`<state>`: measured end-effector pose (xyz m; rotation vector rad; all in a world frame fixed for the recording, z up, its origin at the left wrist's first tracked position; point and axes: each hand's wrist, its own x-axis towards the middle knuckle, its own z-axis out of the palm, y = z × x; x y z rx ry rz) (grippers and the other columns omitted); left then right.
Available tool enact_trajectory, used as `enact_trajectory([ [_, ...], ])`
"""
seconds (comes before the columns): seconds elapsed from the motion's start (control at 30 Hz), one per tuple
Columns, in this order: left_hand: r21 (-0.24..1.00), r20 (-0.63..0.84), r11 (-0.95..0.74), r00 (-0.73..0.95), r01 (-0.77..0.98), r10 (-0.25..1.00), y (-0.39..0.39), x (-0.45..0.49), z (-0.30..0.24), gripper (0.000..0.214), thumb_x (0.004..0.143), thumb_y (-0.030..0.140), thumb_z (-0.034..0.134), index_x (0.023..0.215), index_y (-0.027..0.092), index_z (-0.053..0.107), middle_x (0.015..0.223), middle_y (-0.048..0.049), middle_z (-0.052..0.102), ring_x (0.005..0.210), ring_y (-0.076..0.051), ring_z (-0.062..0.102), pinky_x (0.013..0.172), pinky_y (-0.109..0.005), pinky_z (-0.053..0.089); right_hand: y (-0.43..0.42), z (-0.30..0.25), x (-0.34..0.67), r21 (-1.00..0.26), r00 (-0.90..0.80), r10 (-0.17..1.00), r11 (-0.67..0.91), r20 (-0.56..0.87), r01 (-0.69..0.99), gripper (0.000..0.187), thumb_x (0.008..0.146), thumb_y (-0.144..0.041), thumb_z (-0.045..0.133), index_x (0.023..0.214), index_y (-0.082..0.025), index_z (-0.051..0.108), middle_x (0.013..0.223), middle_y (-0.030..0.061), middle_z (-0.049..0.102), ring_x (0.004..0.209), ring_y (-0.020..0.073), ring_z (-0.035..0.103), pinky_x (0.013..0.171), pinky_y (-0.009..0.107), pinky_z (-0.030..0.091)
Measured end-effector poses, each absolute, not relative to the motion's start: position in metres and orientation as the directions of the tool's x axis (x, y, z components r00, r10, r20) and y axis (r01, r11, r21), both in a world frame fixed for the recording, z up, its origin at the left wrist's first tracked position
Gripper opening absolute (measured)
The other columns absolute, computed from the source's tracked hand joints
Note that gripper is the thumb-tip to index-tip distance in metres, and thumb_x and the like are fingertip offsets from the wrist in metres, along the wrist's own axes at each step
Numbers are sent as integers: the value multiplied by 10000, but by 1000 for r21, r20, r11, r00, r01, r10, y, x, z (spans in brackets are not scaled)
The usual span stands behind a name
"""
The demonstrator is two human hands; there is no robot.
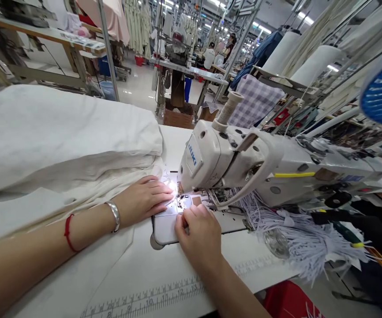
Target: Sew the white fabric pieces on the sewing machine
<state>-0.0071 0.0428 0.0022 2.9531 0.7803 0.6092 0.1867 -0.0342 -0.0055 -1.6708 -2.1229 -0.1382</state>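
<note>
Cloth [72,172] beneath and beside the left hand [146,196]

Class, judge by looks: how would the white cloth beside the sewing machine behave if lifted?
The cloth is probably floppy, as it lies in loose folds. Its broad, layered pile suggests it may feel heavy and drag.

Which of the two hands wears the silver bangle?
The left hand, its forearm across the white fabric: the silver bangle circles that wrist. The right hand, curled near the sewing machine, shows a bare wrist.
</note>
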Motion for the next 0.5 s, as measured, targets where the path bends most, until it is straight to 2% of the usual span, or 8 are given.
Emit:
enact_trajectory([
  [0.13,164,223,-813,782,558,582,44,-3,4,212,936,264,509,1089,159,612,1168,-68,660,1090,-209,575,977,-365,394,-34,-10,184,-197,-225,870,337,439,921,313,869,-234,433,559,-199,449,587,-3,505,646,151,463,602,284,280],
  [0.2,174,201,-766,740,618,642,42,5,6,179,919,177,505,1040,122,625,1138,-119,661,1064,-233,585,918,-367,442,-35,-11,180,-194,-261,843,387,471,901,314,883,-236,427,574,-206,471,596,4,515,664,163,482,596,280,314],
  [0.27,190,205,-717,687,671,697,31,13,11,177,898,95,470,933,108,643,1036,-140,684,980,-239,621,817,-353,484,-38,-10,175,-200,-290,795,451,533,870,239,890,-228,421,690,-206,550,697,24,583,734,179,528,628,280,381],
  [0.33,228,206,-662,629,714,750,6,10,24,176,877,100,484,804,130,642,855,-94,705,804,-204,656,677,-300,505,-45,-6,171,-192,-327,726,531,605,825,181,879,-218,440,950,-168,600,954,85,646,926,210,565,757,313,446],
  [0.4,288,204,-611,577,737,791,-35,-12,45,186,887,178,504,746,168,625,682,-3,680,616,-131,637,557,-223,494,-53,0,167,-183,-397,670,622,627,761,326,847,-182,463,1156,-139,554,1208,133,593,1142,245,512,901,375,434],
  [0.43,333,209,-586,548,739,810,-59,-31,58,198,907,208,486,766,188,623,634,39,662,556,-94,615,518,-182,483,-56,5,163,-208,-437,669,659,602,723,357,827,-152,465,1171,-156,559,1245,119,584,1174,247,502,921,383,430],
  [0.47,376,222,-553,508,743,833,-83,-54,72,232,941,221,431,804,202,618,626,64,656,534,-65,604,496,-146,475,-56,11,157,-265,-481,687,685,544,679,359,809,-117,457,1135,-187,588,1204,85,619,1128,232,543,886,361,449],
  [0.5,475,271,-497,416,727,868,-108,-81,88,277,965,213,370,843,199,618,644,57,664,545,-62,610,492,-140,480,-55,20,147,-340,-536,710,696,456,632,340,800,-89,442,1056,-221,625,1097,41,669,1017,203,601,810,319,472],
])
